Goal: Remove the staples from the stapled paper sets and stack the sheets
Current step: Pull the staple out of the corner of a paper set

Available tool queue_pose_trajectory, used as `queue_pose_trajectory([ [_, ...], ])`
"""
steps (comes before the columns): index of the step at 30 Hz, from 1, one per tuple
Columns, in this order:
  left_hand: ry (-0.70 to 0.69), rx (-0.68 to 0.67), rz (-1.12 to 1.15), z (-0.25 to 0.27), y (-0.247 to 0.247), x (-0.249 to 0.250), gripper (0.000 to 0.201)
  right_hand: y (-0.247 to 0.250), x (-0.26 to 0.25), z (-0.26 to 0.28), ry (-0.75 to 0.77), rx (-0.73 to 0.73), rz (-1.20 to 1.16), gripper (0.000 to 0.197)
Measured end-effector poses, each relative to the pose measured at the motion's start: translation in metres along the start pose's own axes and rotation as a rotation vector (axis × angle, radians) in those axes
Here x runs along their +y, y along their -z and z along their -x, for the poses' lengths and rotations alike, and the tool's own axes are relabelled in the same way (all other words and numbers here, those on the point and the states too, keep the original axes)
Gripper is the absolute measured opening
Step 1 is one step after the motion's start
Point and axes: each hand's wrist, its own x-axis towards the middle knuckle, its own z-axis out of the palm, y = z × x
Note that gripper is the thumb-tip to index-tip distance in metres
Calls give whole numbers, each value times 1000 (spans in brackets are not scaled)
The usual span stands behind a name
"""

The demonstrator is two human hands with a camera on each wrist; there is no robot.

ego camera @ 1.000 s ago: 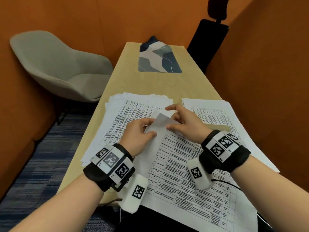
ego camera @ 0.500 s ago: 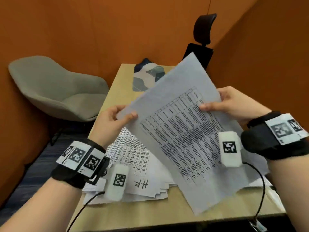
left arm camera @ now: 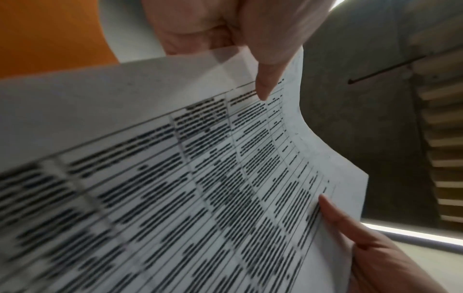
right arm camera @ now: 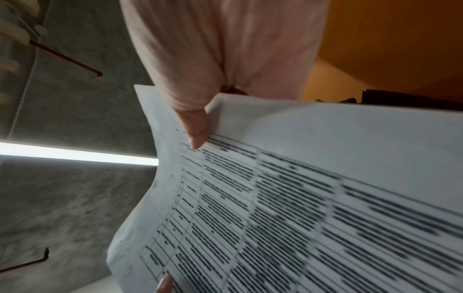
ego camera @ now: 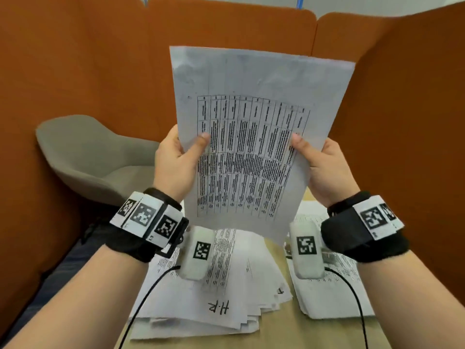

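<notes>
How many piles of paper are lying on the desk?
2: a fanned pile under the left hand, a smaller pile under the right hand. The held sheet may hide more.

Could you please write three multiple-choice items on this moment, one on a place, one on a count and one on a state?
1. Where is the printed sheet?
A. Flat on the desk
B. Held up in the air in front of the person
C. On the grey chair

2. How many piles of paper lie on the desk below the sheet?
A. One
B. Two
C. Four

3. How is the sheet held?
A. By the left hand alone
B. By the right hand alone
C. By both hands, one at each side edge

Answers:
1 B: the head view shows it raised before the orange partition, clear of the desk.
2 B: a fanned pile marked H.R lies on the left and a second pile on the right.
3 C: the left hand and right hand each pinch an edge with the thumb in front.
</notes>
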Motion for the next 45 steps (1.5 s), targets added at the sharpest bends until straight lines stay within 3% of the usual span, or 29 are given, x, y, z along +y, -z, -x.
queue_pose_trajectory([
  [3, 66, 37, -66, 5, 6, -11, 16, -6, 15, 2, -50, -51, 47, 47],
  [8, 134, 49, -112, 5, 10, -19, 21, -12, 13, 3, 127, -239, 11, 70],
  [12, 151, 92, -118, 3, 9, -20, 27, -17, 6, -3, 217, -191, 177, 54],
  [17, 135, 63, -125, 6, 9, -10, 8, -16, 2, -7, 253, -55, 378, 45],
  [21, 118, 36, -29, 8, 12, -3, 9, -13, -7, -6, 284, -58, 371, 43],
  [26, 223, -57, -60, 15, 12, -9, 16, -11, -7, -6, 245, -64, 381, 42],
  [29, 226, -12, -65, 15, 12, -13, 16, 0, 0, -11, 246, -42, 433, 40],
  [31, 202, 35, -88, 14, 10, -17, 18, 16, 17, -16, 133, 4, 563, 34],
  [33, 192, 74, -119, 13, 9, -22, 17, 39, 41, -15, -173, 28, 833, 46],
  [35, 195, 94, -155, 10, 9, -26, 14, 62, 69, -4, -573, -136, 1255, 58],
  [37, 200, 94, -202, 8, 9, -30, 12, 77, 97, 14, -809, -388, 1581, 63],
  [40, 193, 88, -221, 6, 6, -33, 15, 88, 126, 30, -879, -475, 1719, 42],
  [45, 195, 91, -194, 5, 4, -33, 28, 98, 134, 23, -859, -386, 1751, 34],
])
